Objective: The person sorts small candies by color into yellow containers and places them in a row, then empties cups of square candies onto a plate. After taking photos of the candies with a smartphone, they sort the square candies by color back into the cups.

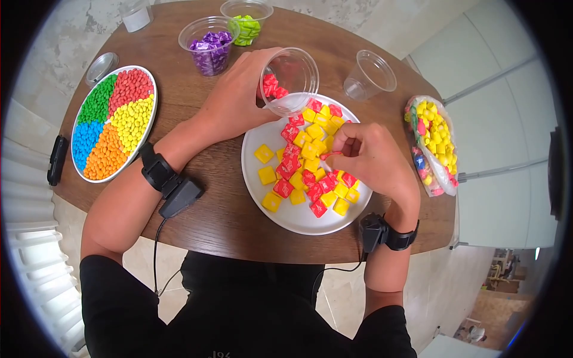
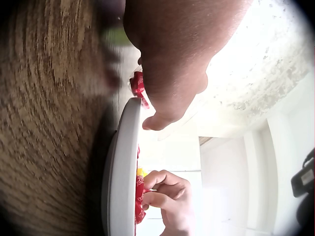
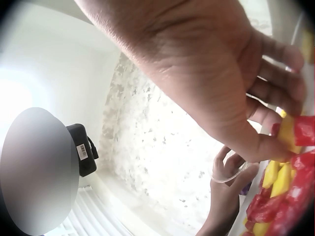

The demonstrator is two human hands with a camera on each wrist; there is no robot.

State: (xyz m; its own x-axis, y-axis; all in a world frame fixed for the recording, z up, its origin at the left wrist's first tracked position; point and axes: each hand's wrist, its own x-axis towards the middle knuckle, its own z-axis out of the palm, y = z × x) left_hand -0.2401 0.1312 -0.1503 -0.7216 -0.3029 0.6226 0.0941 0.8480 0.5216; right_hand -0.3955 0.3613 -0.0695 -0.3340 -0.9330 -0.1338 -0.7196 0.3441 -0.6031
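My left hand [image 1: 239, 89] grips a clear plastic cup [image 1: 305, 71], tipped over the far edge of a white plate [image 1: 255, 191]. A few red wrapped candies [image 1: 273, 88] lie inside the cup. Red and yellow wrapped candies are mixed across the plate, among them a yellow one [image 1: 264, 153] at its left side. Low over the right half of this pile is my right hand [image 1: 376, 156], its thumb and forefinger pinching a red wrapped candy [image 2: 143, 192]. In the right wrist view, the fingers partly hide the candies beneath them.
Cups of purple candies [image 1: 212, 55] and green candies [image 1: 246, 30] stand at the back. Left lies an oval plate [image 1: 156, 113] of small candies sorted by colour. At right are another clear cup [image 1: 364, 80] and an open bag of candies [image 1: 439, 140].
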